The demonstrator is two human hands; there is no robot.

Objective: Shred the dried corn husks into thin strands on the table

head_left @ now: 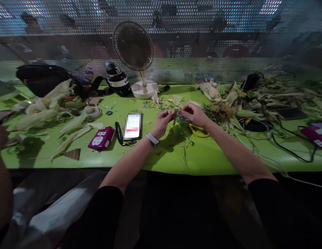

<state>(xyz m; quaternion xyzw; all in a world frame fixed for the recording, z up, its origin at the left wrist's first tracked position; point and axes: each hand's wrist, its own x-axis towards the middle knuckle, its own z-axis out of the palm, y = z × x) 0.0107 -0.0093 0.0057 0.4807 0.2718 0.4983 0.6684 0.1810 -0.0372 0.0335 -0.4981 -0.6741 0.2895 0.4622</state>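
My left hand [163, 121], with a pale band on its wrist, pinches a small pale strip of corn husk [174, 117] between thumb and fingertips. Close beside it, my right hand [195, 113] has its thumb and fingers pressed together at the top of the same strip. Exactly how the strip lies between the fingertips is too small to tell. Below the right hand lie scissors with yellow handles [199, 132] on the green table [161, 160]. Pale husk scraps [176, 101] are scattered just behind both hands, and thin green shreds [186, 147] lie in front.
A fan [144, 89] and a black bottle [118, 81] stand at the back. Left are a phone [132, 126], a purple power strip [101, 138] and husks [38, 117]. More husks [275, 91] and cables [290, 150] spread right. Another person's arm [2, 186] enters at left.
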